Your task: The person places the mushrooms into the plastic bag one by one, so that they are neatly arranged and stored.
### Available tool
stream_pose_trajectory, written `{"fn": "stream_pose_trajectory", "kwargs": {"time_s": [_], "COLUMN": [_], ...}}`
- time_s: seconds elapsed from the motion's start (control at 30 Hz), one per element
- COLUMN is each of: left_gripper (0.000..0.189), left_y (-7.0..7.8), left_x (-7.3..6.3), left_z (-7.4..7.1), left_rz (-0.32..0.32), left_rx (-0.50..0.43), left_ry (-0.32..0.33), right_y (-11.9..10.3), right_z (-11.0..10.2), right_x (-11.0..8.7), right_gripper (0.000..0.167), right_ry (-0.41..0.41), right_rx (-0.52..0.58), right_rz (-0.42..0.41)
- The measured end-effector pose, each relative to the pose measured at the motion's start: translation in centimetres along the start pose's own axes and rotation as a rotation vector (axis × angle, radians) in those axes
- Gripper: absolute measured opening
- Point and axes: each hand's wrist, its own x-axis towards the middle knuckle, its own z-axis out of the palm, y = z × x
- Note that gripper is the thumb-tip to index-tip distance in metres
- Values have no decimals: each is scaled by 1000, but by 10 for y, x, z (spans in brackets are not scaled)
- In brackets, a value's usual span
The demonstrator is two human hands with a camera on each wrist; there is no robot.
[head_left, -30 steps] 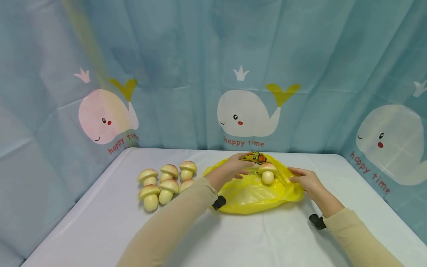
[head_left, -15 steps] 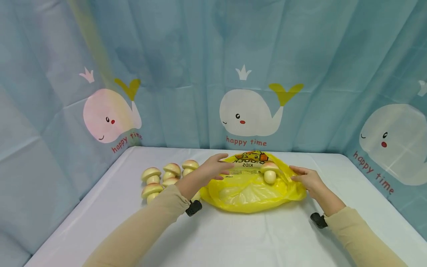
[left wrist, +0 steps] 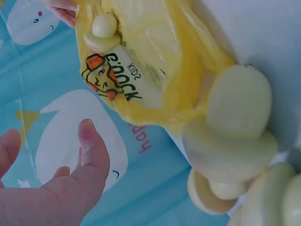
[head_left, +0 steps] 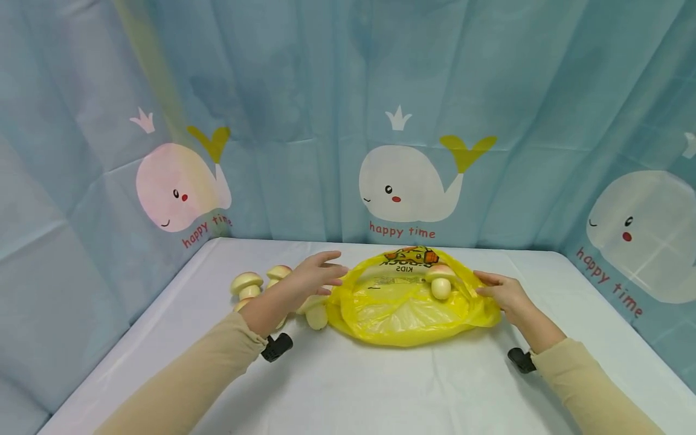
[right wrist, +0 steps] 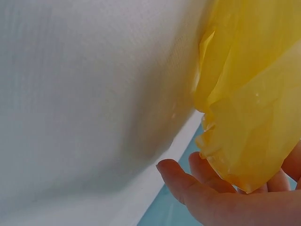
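Observation:
A yellow plastic bag [head_left: 399, 323] with a duck print lies with its mouth wide toward me. One toy mushroom [head_left: 441, 289], pale-stemmed with a pinkish cap, is inside it at the right. My right hand [head_left: 505, 294] holds the bag's right rim, with the thin plastic [right wrist: 249, 136] between thumb and fingers. Left of the bag, my left hand [head_left: 304, 282] is in the air with fingers spread and nothing in them. Beneath and beside it stand several more toy mushrooms [head_left: 247, 284], partly hidden by the hand and forearm. One mushroom [head_left: 316, 314] sits against the bag's left edge.
A white cloth covers the table [head_left: 375, 386]. Behind it hangs a blue curtain [head_left: 304, 121] with whale prints, which also runs along both sides. Black wrist cameras [head_left: 277, 347] are strapped to both wrists.
My left hand has moved left, from over the bag to above the group of mushrooms, fingers still spread. The right hand stays at the bag's rim. The view has shifted slightly.

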Motion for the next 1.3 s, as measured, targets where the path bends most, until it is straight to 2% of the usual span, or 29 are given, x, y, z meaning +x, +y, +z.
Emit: {"fn": "stream_pose_trajectory", "kwargs": {"time_s": [0.37,0.6,0.93,1.13,1.3], "left_gripper": [58,55,58,61,63], "left_y": [-10,-20,-51,-61,-73], "left_x": [-17,-18,-11,-12,-8], "left_z": [-26,-35,-41,-49,-56], "left_rz": [40,56,230,302,324], "left_rx": [4,33,254,341,391], "left_ry": [-11,16,72,75,62], "right_y": [1,0,2,1,3], "right_z": [0,1,0,0,0], "right_x": [1,1,1,1,2], "right_gripper": [58,57,57,58,58], "right_ry": [-5,-1,-14,-21,-19], "right_rx": [7,7,10,20,16], "right_rz": [0,-1,-12,-17,-13]}}
